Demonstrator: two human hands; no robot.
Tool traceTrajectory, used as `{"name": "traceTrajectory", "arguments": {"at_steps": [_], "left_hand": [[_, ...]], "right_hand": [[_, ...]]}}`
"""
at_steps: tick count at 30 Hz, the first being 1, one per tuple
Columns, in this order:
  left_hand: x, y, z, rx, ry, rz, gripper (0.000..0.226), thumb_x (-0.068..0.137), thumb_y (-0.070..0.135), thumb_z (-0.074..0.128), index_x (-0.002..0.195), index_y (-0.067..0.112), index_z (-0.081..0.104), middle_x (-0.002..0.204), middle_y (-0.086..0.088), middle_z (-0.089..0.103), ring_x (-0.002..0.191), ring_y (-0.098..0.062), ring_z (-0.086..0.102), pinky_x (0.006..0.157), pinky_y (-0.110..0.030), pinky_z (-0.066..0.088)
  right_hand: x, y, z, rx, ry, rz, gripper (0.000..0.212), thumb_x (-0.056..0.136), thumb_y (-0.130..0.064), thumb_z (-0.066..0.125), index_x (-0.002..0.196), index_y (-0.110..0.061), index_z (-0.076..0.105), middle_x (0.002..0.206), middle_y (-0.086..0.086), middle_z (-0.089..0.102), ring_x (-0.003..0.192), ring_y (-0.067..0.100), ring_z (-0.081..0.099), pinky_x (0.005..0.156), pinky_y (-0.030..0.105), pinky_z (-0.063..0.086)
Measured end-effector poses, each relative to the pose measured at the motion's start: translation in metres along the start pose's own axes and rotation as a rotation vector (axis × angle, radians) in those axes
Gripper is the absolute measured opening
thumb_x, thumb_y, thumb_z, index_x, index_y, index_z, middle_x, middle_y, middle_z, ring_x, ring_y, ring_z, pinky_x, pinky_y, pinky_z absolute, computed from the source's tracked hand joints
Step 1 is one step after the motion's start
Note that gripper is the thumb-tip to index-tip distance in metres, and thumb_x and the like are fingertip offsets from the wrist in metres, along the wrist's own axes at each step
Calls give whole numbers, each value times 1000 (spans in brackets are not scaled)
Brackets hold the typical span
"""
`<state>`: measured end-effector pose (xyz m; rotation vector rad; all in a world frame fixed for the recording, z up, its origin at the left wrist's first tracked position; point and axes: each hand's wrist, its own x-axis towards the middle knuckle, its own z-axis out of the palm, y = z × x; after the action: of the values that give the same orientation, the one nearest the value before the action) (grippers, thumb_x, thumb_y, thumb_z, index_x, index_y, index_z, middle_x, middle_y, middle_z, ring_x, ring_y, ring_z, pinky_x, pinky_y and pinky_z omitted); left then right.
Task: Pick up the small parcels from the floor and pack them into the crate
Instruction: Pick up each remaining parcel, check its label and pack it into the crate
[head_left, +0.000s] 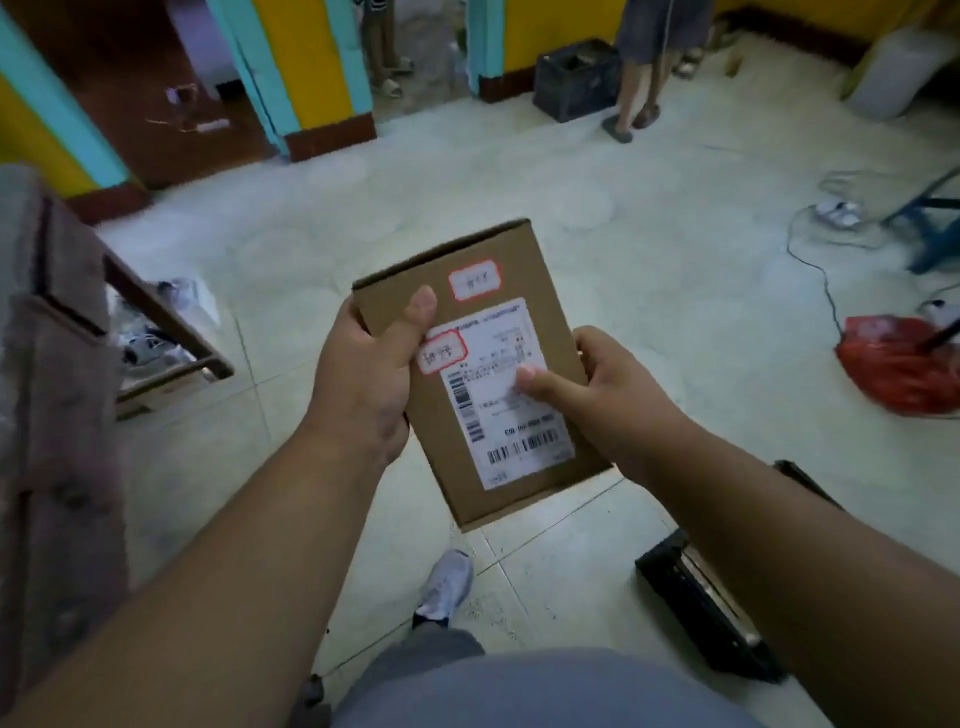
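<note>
A flat brown cardboard parcel (524, 260) with a white shipping label and two red-edged stickers is held up in front of me, above the tiled floor. My left hand (358, 374) grips its left edge, thumb on the top face. My right hand (608, 395) holds the right edge, thumb pressed on the label. A black crate (696, 603) lies on the floor at the lower right, partly hidden behind my right forearm. A second dark crate (574, 78) stands far back by the wall.
A person's legs (641, 88) stand next to the far crate. A red plastic bag (898, 364) and a trailing cable (815, 265) lie at the right. A wooden chair frame (161, 322) and shoes are at the left. My own foot (447, 584) is below the parcel.
</note>
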<state>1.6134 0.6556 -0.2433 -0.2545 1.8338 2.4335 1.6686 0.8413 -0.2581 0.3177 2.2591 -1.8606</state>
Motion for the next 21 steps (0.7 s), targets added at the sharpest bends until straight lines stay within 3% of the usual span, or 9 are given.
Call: {"name": "traceTrajectory", "arguments": {"at_steps": [3, 7, 11, 16, 19, 21], "left_hand": [[59, -3, 31, -114, 24, -58, 12, 94, 29, 65, 102, 23, 59, 85, 2, 78, 78, -19, 76, 65, -38, 60], [125, -4, 77, -206, -99, -212, 8, 98, 27, 61, 104, 22, 58, 85, 5, 77, 78, -14, 75, 72, -35, 59], [155, -22, 119, -221, -240, -407, 15, 93, 17, 68, 106, 18, 61, 92, -2, 78, 86, -19, 74, 84, -40, 59], [170, -64, 167, -32, -551, -437, 39, 90, 4, 66, 125, 14, 52, 118, -9, 71, 96, -23, 72, 83, -39, 58], [179, -90, 212, 224, -829, -346, 55, 89, 3, 67, 132, 29, 44, 116, -4, 72, 100, -23, 72, 85, -40, 57], [182, -104, 245, 390, -932, -297, 68, 86, 5, 73, 138, 35, 40, 112, -1, 73, 104, -22, 71, 89, -41, 56]], "right_hand": [[25, 2, -34, 21, 128, 106, 51, 75, -44, 80, 114, -18, 59, 105, 6, 74, 91, 22, 74, 81, 41, 61], [46, 7, -58, 392, 360, 188, 33, 90, -17, 71, 118, -7, 56, 106, 22, 73, 87, 33, 72, 87, 47, 57], [66, 10, -64, 588, 786, 153, 29, 97, -14, 63, 123, -10, 51, 101, 16, 75, 96, 39, 71, 85, 53, 59], [63, 24, -113, 566, 1206, 124, 16, 99, -25, 61, 111, -19, 53, 87, 2, 78, 88, 24, 74, 78, 47, 61], [52, 41, -155, 474, 1343, 68, 11, 100, -25, 59, 107, -20, 53, 89, 3, 76, 78, 17, 75, 58, 32, 59], [48, 53, -187, 359, 1367, 59, 6, 100, -25, 59, 105, -25, 55, 96, 3, 74, 77, 12, 75, 56, 27, 57]]}}
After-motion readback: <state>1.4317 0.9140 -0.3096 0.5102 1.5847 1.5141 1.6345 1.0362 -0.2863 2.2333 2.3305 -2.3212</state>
